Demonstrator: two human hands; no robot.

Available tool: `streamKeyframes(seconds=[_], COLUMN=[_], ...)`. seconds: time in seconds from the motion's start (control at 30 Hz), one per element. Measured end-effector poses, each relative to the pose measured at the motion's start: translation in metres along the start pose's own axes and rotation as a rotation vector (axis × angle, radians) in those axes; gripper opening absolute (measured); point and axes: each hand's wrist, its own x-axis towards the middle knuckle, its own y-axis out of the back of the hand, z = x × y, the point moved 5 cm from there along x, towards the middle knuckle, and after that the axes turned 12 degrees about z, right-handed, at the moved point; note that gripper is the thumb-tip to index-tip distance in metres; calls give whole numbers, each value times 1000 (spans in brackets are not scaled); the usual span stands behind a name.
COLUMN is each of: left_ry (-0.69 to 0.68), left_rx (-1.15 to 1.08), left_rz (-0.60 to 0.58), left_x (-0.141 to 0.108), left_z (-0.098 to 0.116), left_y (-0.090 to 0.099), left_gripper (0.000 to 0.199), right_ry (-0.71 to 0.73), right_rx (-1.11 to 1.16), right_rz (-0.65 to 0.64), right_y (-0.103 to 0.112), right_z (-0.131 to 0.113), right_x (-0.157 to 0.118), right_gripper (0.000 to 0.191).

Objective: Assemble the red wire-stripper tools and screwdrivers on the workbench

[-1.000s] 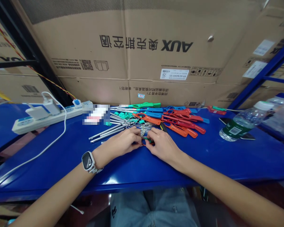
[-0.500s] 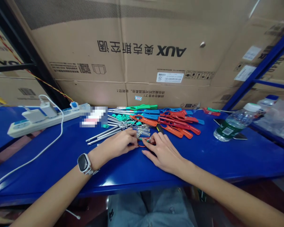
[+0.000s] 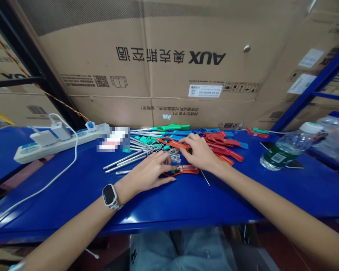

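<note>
An orange lighter casing lies opened on the table, with small parts and a bit of green inside. My left hand, wearing a watch, holds its left end, index finger on top and thumb at the near side. Over the pile's front, my right hand has its fingers closed around the dark handle of a screwdriver. The thin screwdriver shaft sticks out below the palm, angled toward me. Just behind the fingertips is another orange casing. Metal lighter tubes with thin wires lie beyond my left hand.
Red casings, blue ones and a green casing are heaped at the back. A power strip with a white cable is at left. A water bottle stands at right, before a phone. A large carton forms the back.
My right hand has moved up and right from the casing to the screwdriver, uncovering the casing's right end. My left hand has shifted slightly right and stays at the casing.
</note>
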Motion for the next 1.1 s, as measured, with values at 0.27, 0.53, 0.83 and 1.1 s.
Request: streamKeyframes(seconds=[0.27,0.53,0.83,1.1], left_ry=[-31,30,-70,-66], left_rx=[-14,-59,-14,111], left_rz=[2,57,-33,-20], left_x=[-3,3,34,30], left_z=[-1,3,28,26], left_y=[-7,1,-28,-46], left_gripper=[31,34,31,34], right_ry=[24,-15,-98,-146], right_rx=[-136,-56,239,355], right_rz=[-115,-66,18,95], right_y=[-30,-31,1,3], right_z=[12,17,22,23], right_x=[30,33,2,-30], right_gripper=[23,17,28,30])
